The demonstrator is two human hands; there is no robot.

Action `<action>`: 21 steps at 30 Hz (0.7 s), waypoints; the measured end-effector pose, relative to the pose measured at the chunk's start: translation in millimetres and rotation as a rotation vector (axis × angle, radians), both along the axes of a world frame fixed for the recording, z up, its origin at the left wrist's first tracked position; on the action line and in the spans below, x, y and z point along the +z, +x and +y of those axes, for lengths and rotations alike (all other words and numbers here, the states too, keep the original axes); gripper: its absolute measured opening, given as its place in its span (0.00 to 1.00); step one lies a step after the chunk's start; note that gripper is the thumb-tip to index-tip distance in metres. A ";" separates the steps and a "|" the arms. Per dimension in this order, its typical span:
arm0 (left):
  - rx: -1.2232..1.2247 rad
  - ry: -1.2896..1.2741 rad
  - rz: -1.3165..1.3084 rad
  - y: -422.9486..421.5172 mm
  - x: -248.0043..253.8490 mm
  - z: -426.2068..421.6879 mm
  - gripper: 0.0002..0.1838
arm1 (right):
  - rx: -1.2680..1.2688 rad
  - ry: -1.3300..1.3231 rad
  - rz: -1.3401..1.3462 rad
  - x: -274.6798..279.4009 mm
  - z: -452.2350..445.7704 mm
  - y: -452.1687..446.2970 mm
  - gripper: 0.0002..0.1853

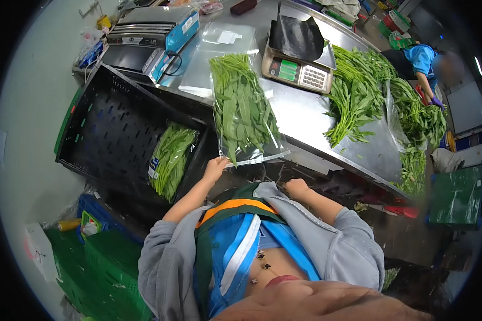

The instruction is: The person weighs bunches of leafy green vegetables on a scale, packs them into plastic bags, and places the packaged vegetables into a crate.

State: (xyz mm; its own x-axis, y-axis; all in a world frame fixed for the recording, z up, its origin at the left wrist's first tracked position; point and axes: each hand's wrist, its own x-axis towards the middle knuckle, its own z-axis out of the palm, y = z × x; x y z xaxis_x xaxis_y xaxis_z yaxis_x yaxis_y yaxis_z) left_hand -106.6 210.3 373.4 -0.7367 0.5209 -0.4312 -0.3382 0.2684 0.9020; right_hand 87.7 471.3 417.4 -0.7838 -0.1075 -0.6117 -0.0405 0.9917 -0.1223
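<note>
A clear plastic bag [254, 156] full of leafy green vegetables [243, 112] lies over the near edge of the metal table, its open end towards me. My left hand [216, 167] pinches the left corner of that end. My right hand [296, 187] is closed in front of my body, below the bag's right corner and apart from it; what its fingers hold, if anything, is hidden. To the left, a packed bag of greens [172, 160] with a label lies in a black crate [112, 115].
On the metal table [300, 120] stand a scale [297, 72] with a black pan, a wrapping machine [144, 43], flat plastic bags [225, 37] and loose greens [359, 91]. A co-worker [420, 59] in blue bends over greens at right. Green crates [107, 267] stand at lower left.
</note>
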 end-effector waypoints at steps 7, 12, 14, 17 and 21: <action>0.119 0.110 -0.239 5.2 24.9 19.2 0.10 | -0.242 -0.508 1.000 36.5 -81.5 -99.5 0.06; 0.147 0.259 -0.398 8.8 47.0 17.0 0.07 | -0.080 -0.456 0.979 32.9 -105.4 -131.6 0.06; 0.181 0.277 -0.347 11.7 35.8 21.4 0.07 | -0.004 -0.384 0.875 32.5 -104.9 -133.9 0.05; 0.236 0.242 -0.233 12.0 10.2 23.8 0.08 | 0.164 -0.368 0.852 45.5 -101.2 -137.4 0.05; 0.189 -0.035 0.282 -8.1 7.9 8.8 0.13 | 0.174 -0.411 0.470 44.5 -66.3 -72.6 0.11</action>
